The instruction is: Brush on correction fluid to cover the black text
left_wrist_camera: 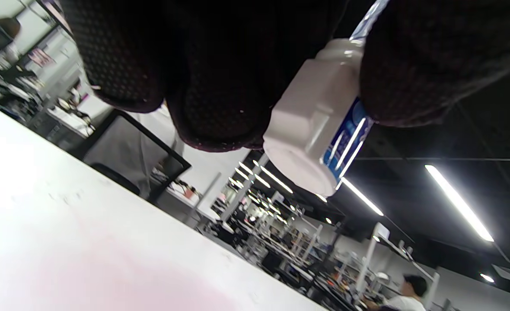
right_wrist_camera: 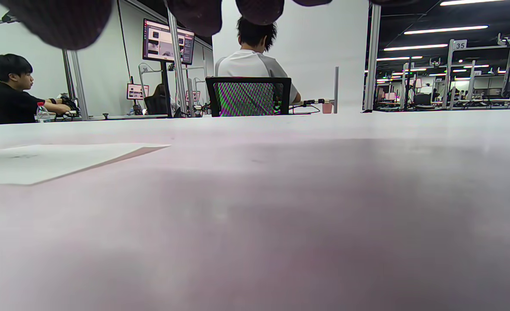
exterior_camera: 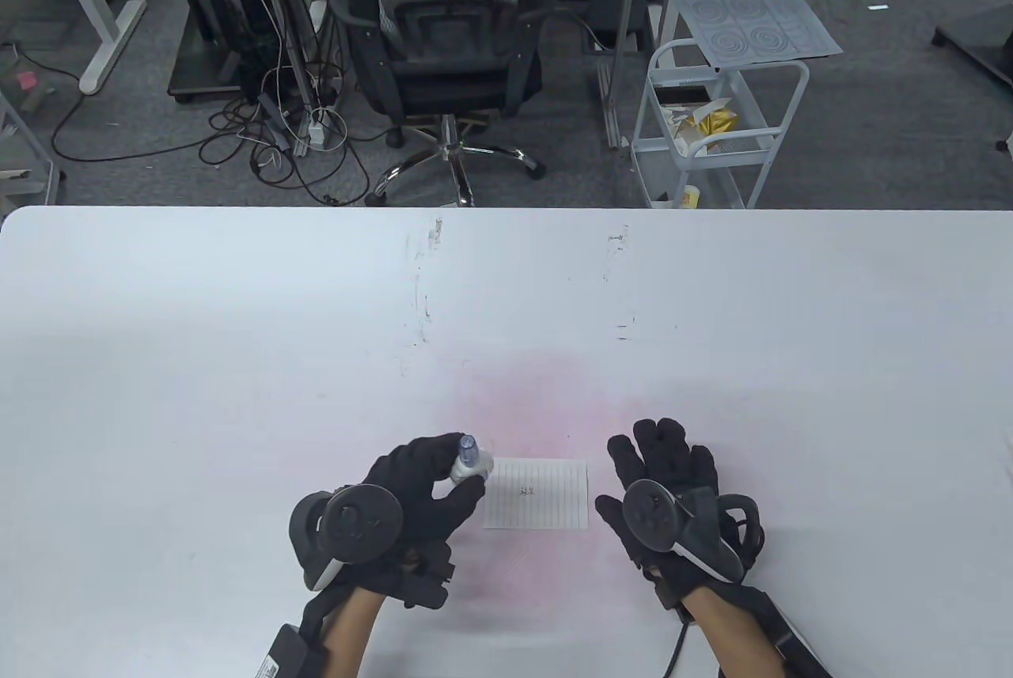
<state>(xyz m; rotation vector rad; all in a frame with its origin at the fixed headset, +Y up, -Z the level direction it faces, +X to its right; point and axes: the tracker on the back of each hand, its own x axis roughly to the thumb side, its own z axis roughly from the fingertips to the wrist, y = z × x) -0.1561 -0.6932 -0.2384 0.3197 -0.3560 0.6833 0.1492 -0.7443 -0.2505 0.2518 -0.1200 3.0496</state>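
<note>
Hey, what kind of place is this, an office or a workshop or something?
Likely a lab-style open office: a mesh office chair and a wheeled utility cart stand beyond the white table, and people sit at desks among numbered bays, like the bay sign.

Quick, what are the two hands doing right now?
Left hand: grips the correction fluid bottle, lifted off the table.
Right hand: open, fingers spread, holding nothing, beside the paper.

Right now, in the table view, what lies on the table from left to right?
Left hand holding the correction fluid bottle → lined paper bearing the black text → right hand.
</note>
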